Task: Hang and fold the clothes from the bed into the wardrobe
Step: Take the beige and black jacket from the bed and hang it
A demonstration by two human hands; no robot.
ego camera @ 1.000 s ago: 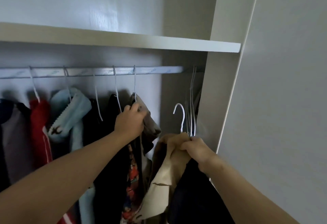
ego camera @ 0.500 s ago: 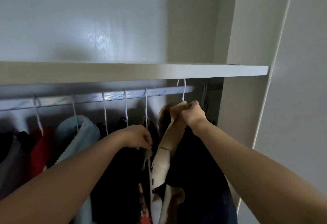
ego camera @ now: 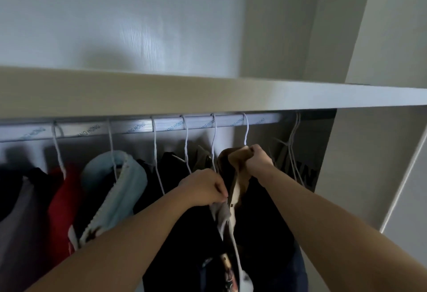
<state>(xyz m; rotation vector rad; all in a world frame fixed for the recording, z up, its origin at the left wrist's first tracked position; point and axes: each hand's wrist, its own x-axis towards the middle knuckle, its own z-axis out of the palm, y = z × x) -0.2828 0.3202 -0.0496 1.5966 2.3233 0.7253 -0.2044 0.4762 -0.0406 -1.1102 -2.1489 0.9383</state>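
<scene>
**Head view: tan garment held up at the wardrobe rail**

The right hand is clenched round the top of the tan garment, whose white hanger hooks over the rail beneath the shelf. The left hand, lower and just beside it, pinches a pale grey cloth among dark clothes. Farther left hang a light-blue garment and a red garment.
</scene>
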